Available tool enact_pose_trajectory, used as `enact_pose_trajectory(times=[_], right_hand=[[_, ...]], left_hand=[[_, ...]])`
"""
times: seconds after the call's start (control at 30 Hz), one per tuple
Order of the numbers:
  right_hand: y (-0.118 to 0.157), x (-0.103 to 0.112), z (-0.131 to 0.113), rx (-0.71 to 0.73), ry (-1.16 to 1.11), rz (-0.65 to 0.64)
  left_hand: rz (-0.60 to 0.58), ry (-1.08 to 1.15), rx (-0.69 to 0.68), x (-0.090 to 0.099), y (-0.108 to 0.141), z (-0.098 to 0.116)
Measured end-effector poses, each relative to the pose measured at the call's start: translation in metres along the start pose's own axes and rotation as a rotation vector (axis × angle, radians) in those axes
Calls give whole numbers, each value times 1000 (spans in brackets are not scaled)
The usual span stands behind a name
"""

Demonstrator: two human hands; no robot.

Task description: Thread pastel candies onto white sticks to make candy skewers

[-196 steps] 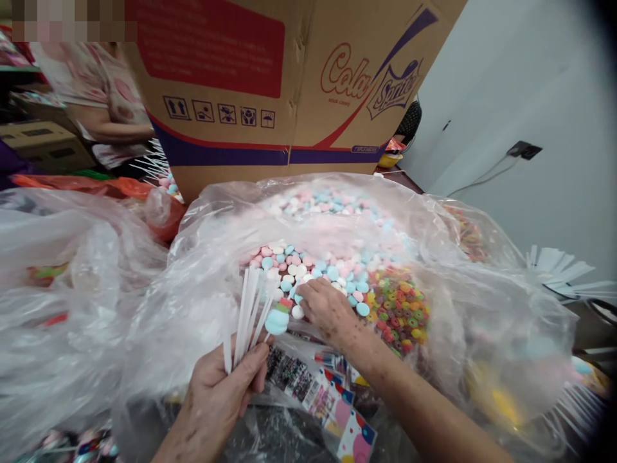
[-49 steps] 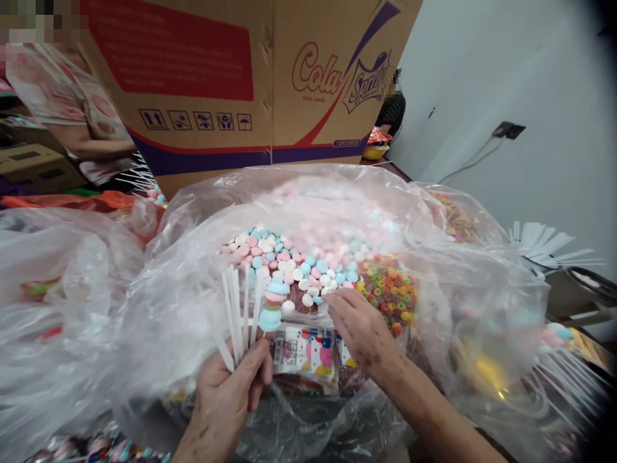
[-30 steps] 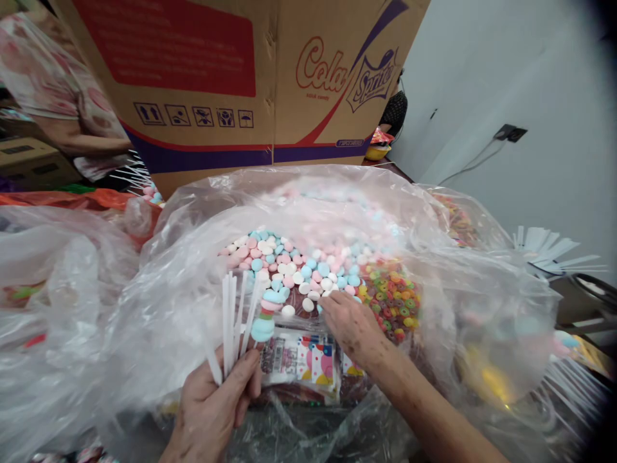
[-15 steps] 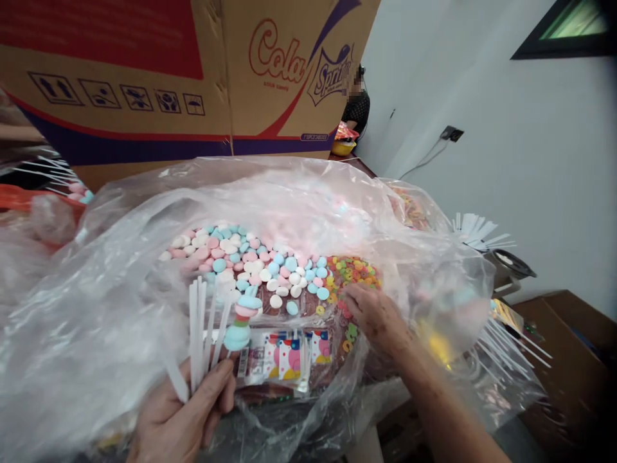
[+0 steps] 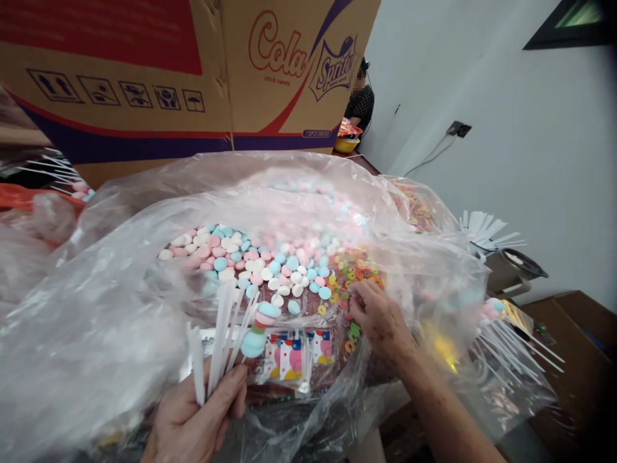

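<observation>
Several white sticks (image 5: 222,334) are gripped in my left hand (image 5: 200,408) at the lower left; one bears a stack of candies (image 5: 258,331), blue and pink with small red and green pieces between. My right hand (image 5: 380,315) rests at the edge of the small ring candies (image 5: 354,273), its fingers bent together; what they pinch, if anything, is too small to make out. Pink, white and blue round candies (image 5: 250,257) lie loose inside clear plastic, left of the rings. Below them are printed packets (image 5: 292,357).
A large cardboard box (image 5: 159,71) stands behind the plastic sheeting (image 5: 96,302). At the right are bundles of white sticks (image 5: 511,347), a metal container (image 5: 515,267) and a brown box (image 5: 569,341). A person (image 5: 361,99) is in the background.
My left hand has moved slightly right with the sticks and the candy stack. My right hand has shifted a little to the right, its fingers still among the ring candies.
</observation>
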State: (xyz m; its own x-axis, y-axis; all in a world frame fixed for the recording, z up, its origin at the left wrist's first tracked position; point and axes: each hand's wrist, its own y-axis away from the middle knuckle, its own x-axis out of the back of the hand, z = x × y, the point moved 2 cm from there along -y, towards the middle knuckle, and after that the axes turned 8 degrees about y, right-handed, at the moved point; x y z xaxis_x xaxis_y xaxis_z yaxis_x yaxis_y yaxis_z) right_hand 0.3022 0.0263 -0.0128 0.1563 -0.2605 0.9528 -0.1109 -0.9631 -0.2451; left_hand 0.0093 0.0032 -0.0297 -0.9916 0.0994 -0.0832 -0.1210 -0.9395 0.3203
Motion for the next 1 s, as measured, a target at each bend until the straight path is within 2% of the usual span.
enact_pose_trajectory(times=[0.1, 0.17, 0.3, 0.43, 0.63, 0.77, 0.87, 1.0], right_hand=[[-4, 3, 1, 25, -202, 40], [-5, 1, 1, -4, -270, -1], [-5, -4, 0, 0, -213, -134], [-5, -3, 1, 30, -167, -198], [-5, 0, -2, 77, -77, -264], [-4, -3, -3, -11, -104, -204], [-1, -4, -5, -191, -434, -147], [3, -2, -23, -369, -1204, -178]], left_hand=[[-32, -23, 23, 1, -2, -5], [-38, -27, 38, 1, -2, -6], [27, -22, 41, -5, 1, 1], [78, 1, 31, -12, 6, 10], [17, -69, 14, -12, 4, 8], [-50, -102, -54, -13, 2, 10], [-37, -98, -123, -16, 2, 11], [-99, -149, -182, -21, 3, 10]])
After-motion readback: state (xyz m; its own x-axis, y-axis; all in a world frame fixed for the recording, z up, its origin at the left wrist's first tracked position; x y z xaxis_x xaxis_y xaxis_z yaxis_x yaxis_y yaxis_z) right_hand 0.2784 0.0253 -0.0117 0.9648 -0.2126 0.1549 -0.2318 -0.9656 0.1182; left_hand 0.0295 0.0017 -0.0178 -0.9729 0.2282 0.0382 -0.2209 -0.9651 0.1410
